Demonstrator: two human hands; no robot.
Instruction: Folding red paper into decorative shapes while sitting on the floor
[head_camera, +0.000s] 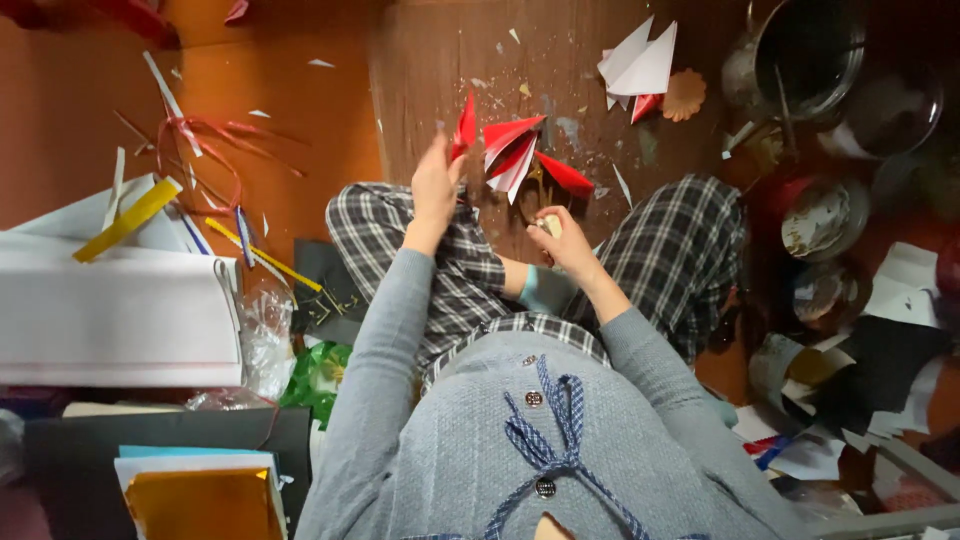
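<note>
I see the red-and-white folded paper piece (515, 150) lying on the brown board (440, 60) ahead of my crossed knees. My left hand (437, 185) is pinched closed on a red paper petal (465, 125), raised just beside that piece. My right hand (560, 235) is curled around a small pale object (551, 224); I cannot tell what it is. I judge this an assembly step: next, the petal needs aligning against the folded cluster. White folded cones (640, 65) lie further off.
</note>
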